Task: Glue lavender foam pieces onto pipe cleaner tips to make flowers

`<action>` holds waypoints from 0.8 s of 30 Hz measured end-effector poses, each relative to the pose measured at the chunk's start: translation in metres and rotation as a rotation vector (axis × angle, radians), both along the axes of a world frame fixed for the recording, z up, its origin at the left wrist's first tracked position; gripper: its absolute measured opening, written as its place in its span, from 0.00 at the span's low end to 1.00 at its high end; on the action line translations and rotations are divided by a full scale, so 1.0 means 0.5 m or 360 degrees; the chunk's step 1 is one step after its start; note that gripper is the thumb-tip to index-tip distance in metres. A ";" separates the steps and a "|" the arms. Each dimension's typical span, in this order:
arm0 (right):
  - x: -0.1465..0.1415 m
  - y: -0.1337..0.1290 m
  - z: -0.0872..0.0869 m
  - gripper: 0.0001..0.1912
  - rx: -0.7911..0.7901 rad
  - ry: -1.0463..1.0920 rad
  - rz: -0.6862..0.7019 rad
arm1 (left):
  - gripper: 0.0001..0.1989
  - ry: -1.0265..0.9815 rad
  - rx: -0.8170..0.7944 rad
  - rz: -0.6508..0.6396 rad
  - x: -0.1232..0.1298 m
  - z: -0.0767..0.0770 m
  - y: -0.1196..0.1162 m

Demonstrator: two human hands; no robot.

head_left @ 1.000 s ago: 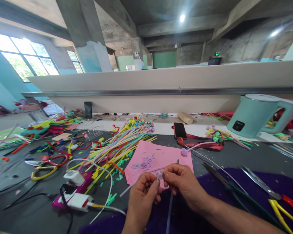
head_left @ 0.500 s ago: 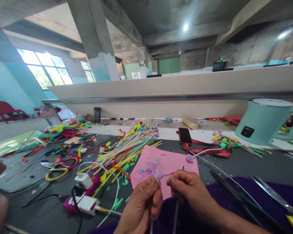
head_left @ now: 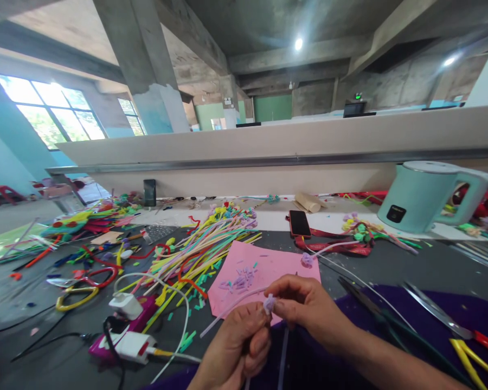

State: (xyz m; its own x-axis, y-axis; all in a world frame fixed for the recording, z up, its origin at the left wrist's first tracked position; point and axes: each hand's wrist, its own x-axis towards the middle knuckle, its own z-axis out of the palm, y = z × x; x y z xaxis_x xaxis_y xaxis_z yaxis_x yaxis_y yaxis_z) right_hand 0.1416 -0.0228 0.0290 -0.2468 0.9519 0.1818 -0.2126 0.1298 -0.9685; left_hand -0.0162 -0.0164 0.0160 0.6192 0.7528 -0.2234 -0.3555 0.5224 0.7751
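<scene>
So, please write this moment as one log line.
left hand: pinching lilac piece | right hand: touching same piece | pink sheet: lilac clippings on top

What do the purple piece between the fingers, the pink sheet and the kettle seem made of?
Purple piece: probably fuzzy pipe cleaner, as its matte surface looks soft. Pink sheet: paper or thin foam, flat, matte, straight-edged. Kettle: likely plastic, smooth, evenly pale green, faintly glossy.

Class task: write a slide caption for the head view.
Left hand and right hand hold a small lilac piece near a pink sheet.
</scene>
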 end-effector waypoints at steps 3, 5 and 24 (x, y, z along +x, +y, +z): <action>-0.001 0.000 -0.002 0.09 0.0004 -0.0015 -0.0004 | 0.12 0.0038 -0.0013 0.0003 -0.001 -0.004 0.000; 0.001 0.002 -0.004 0.10 -0.0010 -0.0020 0.0009 | 0.11 0.0023 -0.0036 0.0003 -0.002 -0.007 0.002; 0.034 0.024 -0.003 0.19 0.0391 -0.0322 0.0340 | 0.08 -0.0222 -0.0172 -0.0313 -0.011 -0.028 0.008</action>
